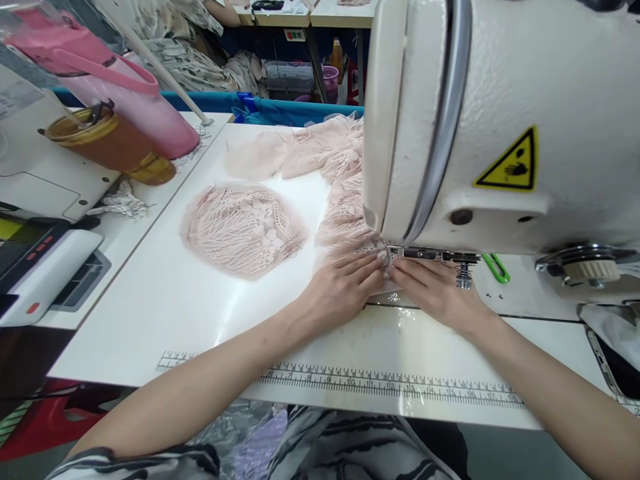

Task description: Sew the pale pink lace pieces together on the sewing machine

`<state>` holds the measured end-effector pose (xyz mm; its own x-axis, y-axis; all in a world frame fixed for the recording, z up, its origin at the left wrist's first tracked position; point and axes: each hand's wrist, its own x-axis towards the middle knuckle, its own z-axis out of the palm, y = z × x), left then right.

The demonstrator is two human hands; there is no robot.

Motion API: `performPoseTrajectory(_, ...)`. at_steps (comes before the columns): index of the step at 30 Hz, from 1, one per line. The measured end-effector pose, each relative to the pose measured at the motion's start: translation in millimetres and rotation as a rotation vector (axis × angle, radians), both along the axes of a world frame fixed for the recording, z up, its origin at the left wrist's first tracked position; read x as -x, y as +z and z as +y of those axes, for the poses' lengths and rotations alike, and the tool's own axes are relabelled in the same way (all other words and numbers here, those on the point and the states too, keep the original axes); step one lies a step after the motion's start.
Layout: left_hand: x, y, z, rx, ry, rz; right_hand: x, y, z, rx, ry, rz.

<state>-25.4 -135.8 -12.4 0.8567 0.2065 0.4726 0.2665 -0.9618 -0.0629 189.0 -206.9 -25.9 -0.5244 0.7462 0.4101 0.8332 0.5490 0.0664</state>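
Observation:
A white sewing machine [500, 120] stands over pale pink lace fabric [345, 207], which is gathered by the needle area. My left hand [345, 283] lies flat on that fabric, fingers stretched toward the presser foot [387, 257]. Just right of the foot, my right hand [440, 293] rests with its fingers extended against the fabric edge; the machine's metal parts hide some of them. Both hands are open, pressing the cloth down rather than gripping it. A separate rounded lace piece [245, 230] lies flat to the left.
A green thread snip [496, 268] lies right of the needle area. At left stand a pink bottle [125, 100] and a brown cup [113, 143]. A printed ruler [350, 383] runs along the front edge; a phone [613, 363] lies far right. Another person's arm [223, 12] shows behind.

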Motion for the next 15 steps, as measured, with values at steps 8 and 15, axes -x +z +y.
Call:
performPoseTrajectory(8, 0, -0.7, 2, 0.025, 0.04, 0.05, 11, -3.3, 0, -0.023, -0.028, 0.089)
performPoseTrajectory(15, -4, 3.5, -1, 0.019, 0.022, -0.054, 9, -6.4, 5, 0.039, 0.017, 0.267)
